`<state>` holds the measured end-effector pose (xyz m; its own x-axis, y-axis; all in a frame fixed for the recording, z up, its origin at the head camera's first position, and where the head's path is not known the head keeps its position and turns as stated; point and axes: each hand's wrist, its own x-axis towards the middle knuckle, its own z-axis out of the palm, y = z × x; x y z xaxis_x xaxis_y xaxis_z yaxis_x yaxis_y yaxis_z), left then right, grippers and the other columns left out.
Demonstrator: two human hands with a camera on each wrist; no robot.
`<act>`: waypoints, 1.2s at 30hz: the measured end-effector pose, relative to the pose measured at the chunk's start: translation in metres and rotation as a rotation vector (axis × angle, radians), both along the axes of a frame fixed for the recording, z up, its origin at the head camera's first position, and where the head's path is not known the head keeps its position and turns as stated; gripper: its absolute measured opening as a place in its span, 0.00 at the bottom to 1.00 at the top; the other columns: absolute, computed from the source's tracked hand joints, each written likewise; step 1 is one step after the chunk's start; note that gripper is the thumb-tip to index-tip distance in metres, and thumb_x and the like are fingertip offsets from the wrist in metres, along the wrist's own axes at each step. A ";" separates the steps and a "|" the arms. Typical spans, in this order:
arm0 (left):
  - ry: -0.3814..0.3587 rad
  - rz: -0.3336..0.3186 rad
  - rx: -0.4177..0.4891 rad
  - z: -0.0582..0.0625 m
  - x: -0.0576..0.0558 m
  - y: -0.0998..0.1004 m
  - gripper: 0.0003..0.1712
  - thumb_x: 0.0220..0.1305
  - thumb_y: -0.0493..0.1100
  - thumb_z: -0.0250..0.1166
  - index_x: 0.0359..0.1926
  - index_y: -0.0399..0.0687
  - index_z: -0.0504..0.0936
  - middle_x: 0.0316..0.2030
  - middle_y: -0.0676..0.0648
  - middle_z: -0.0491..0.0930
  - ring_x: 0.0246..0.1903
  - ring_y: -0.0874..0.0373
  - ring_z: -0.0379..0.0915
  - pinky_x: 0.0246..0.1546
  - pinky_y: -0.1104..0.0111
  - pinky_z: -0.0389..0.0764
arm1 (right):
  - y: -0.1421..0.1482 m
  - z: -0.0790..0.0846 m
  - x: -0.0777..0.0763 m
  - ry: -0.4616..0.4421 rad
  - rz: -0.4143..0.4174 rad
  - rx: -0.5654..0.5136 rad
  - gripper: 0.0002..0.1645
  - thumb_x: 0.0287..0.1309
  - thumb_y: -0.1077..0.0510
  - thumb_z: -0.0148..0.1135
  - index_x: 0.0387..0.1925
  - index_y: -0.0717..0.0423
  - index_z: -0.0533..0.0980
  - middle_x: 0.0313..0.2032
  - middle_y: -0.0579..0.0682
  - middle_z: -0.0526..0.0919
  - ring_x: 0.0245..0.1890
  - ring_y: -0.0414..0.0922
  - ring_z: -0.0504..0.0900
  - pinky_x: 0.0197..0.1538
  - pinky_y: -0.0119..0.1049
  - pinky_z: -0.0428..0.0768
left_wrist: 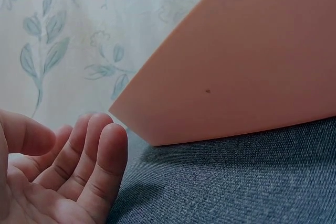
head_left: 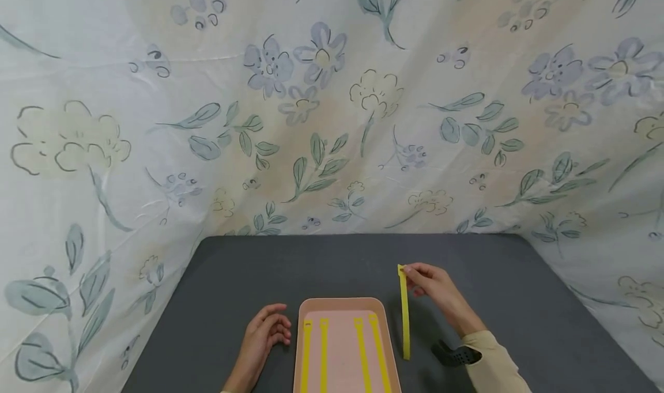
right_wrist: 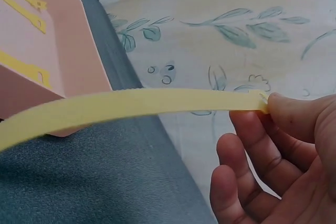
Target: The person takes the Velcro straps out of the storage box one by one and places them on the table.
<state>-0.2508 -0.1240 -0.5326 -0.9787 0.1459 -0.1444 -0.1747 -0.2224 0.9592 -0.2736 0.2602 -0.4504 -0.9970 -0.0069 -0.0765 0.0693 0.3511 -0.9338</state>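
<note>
Between thumb and fingertips, my right hand [head_left: 436,289] pinches a yellow strap [head_left: 405,318] by its slotted head, and the strap's long tail hangs down beside the tray. The right wrist view shows the strap [right_wrist: 136,103] curving away from the thumb, past the tray's side. A pink tray [head_left: 342,303] lies at the front middle of the table. Inside it lie several more yellow straps [head_left: 324,352], lengthwise, two along the left and two along the right. My left hand [head_left: 264,338] rests just left of the tray with relaxed, slightly bent fingers and nothing in it.
The dark grey table [head_left: 270,266] reaches back to a floral cloth [head_left: 332,151] that hangs behind it and at both sides. A black band [head_left: 456,355] sits around my right wrist, below the sleeve [head_left: 493,361].
</note>
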 end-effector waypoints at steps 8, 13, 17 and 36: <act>-0.010 -0.008 -0.008 -0.003 0.000 -0.001 0.24 0.73 0.43 0.47 0.62 0.32 0.62 0.33 0.45 0.76 0.28 0.55 0.75 0.33 0.61 0.82 | -0.004 -0.017 -0.016 -0.014 0.028 -0.045 0.27 0.62 0.41 0.59 0.50 0.58 0.78 0.35 0.51 0.81 0.36 0.48 0.79 0.42 0.44 0.81; -0.016 -0.016 -0.005 -0.006 0.001 -0.001 0.24 0.74 0.43 0.46 0.63 0.32 0.61 0.33 0.45 0.76 0.28 0.55 0.75 0.33 0.61 0.82 | -0.004 -0.026 -0.022 -0.025 0.028 -0.045 0.25 0.62 0.41 0.58 0.48 0.57 0.79 0.35 0.51 0.80 0.37 0.48 0.78 0.41 0.43 0.80; -0.006 -0.026 -0.006 -0.006 0.000 -0.001 0.25 0.74 0.44 0.47 0.63 0.31 0.60 0.33 0.45 0.76 0.28 0.55 0.75 0.34 0.61 0.82 | -0.004 -0.030 -0.025 -0.033 0.018 -0.041 0.24 0.62 0.41 0.58 0.47 0.55 0.79 0.34 0.51 0.80 0.36 0.47 0.77 0.41 0.44 0.80; -0.001 -0.037 -0.007 -0.002 0.001 -0.002 0.23 0.75 0.43 0.44 0.63 0.31 0.61 0.33 0.45 0.77 0.29 0.56 0.75 0.34 0.63 0.82 | 0.003 -0.057 -0.045 -0.044 -0.038 0.000 0.20 0.63 0.46 0.59 0.47 0.57 0.79 0.34 0.51 0.80 0.35 0.46 0.76 0.37 0.38 0.79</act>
<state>-0.2500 -0.1261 -0.5341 -0.9725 0.1812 -0.1461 -0.1833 -0.2089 0.9606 -0.3181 0.2631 -0.5078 -0.9922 0.0306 -0.1205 0.1237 0.3472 -0.9296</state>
